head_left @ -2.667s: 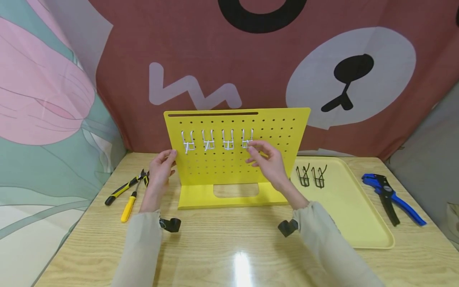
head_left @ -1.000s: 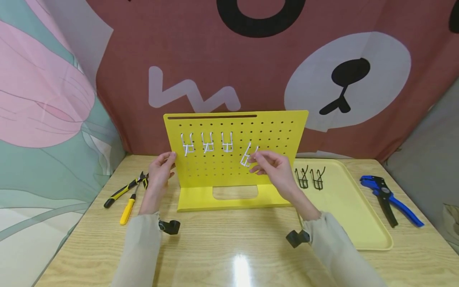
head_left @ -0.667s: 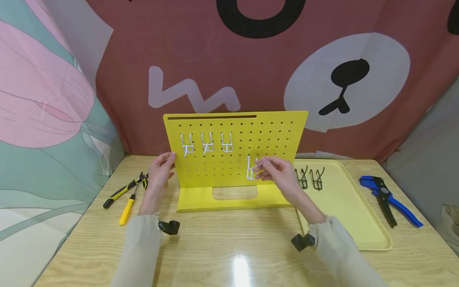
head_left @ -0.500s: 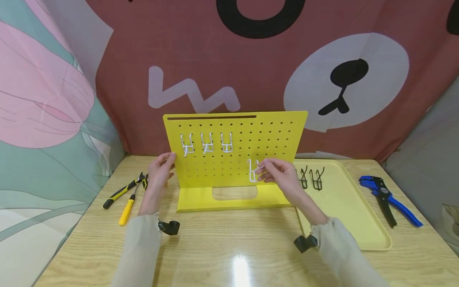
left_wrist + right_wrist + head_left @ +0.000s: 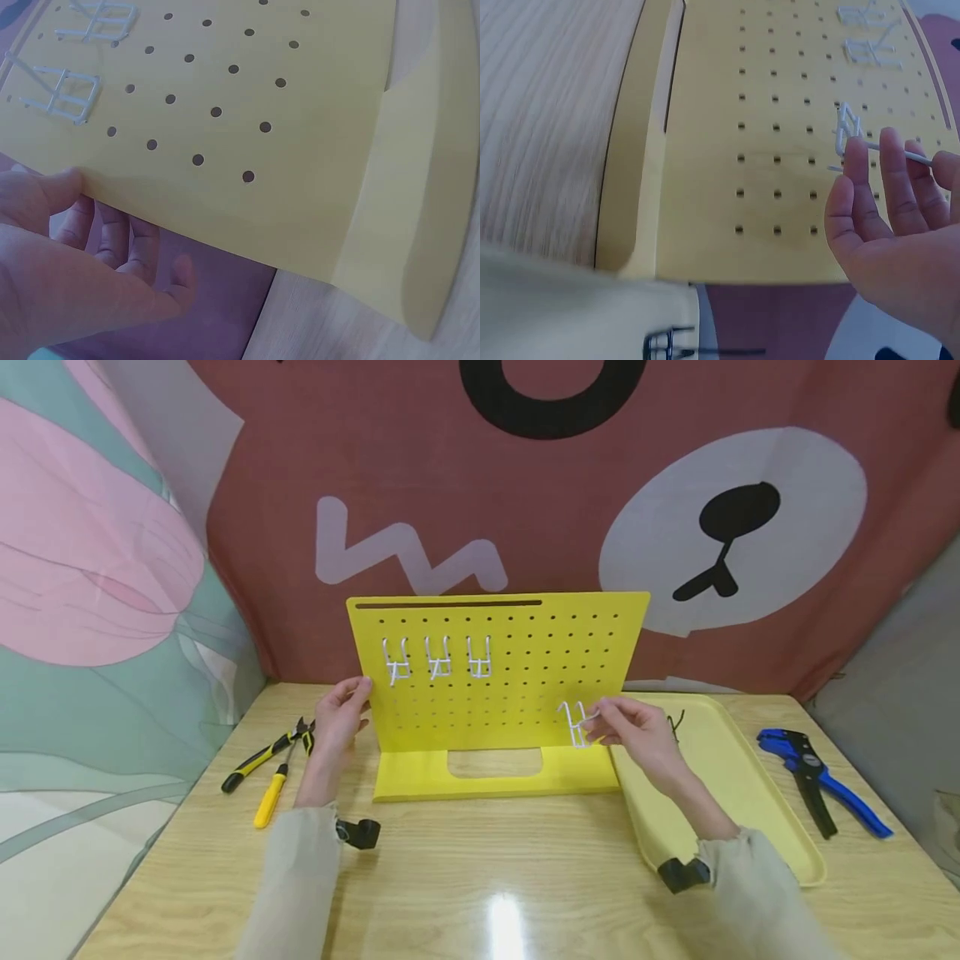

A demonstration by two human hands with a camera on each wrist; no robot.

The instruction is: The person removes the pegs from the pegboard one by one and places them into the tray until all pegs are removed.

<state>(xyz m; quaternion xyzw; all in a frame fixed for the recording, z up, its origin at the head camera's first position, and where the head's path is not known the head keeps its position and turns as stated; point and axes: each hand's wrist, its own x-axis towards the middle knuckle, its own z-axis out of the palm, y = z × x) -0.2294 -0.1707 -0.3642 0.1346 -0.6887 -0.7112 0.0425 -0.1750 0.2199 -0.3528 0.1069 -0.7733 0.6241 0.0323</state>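
Observation:
A yellow pegboard (image 5: 517, 660) stands upright on its base on the wooden table. My left hand (image 5: 339, 714) grips its left edge, the thumb on the front face and the fingers behind, as the left wrist view shows. Three white wire hooks (image 5: 439, 661) hang in a row on the upper left part of the board. With thumb and fingertips, my right hand (image 5: 645, 739) pinches the prong of another white wire hook (image 5: 576, 727), held in front of the board's lower right corner. Its two bent ends point up, off the holes.
At right lies a pale yellow tray (image 5: 720, 793), with a black wire hook (image 5: 676, 724) partly hidden behind my right hand. Beyond it is a blue and black wire stripper (image 5: 813, 768). Left of the board are yellow-black cutters (image 5: 258, 764) and a yellow-handled screwdriver (image 5: 271, 799).
My right hand has taken the fourth white hook off the board and carried it down and right, towards the tray. The left hand stays on the board's edge.

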